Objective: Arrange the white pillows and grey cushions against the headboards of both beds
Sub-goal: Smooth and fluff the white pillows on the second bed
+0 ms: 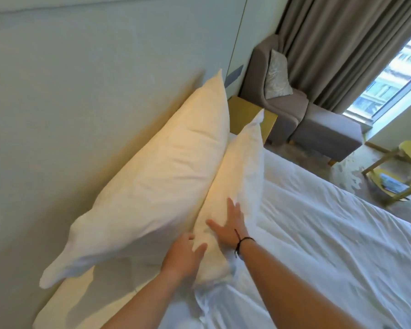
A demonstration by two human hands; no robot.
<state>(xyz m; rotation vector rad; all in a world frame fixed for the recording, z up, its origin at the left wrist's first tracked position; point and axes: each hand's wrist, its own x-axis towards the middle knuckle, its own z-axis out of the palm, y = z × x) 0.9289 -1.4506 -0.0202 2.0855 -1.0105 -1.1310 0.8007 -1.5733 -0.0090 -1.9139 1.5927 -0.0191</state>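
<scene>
Low in the frame, the left hand [183, 254] and right hand [228, 224] press flat, fingers spread, on the front pillow [237, 176]. The back pillow [152, 181] already leans on the headboard [81, 91]; the grey cushion [277, 74] waits on the armchair [292, 108], upper right.

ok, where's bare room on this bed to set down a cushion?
Free: the white duvet right of the front pillow, out to the bed's far edge. Crowded: the headboard side, where the back pillow leans and both hands, left hand and right hand, touch the front pillow.
</scene>
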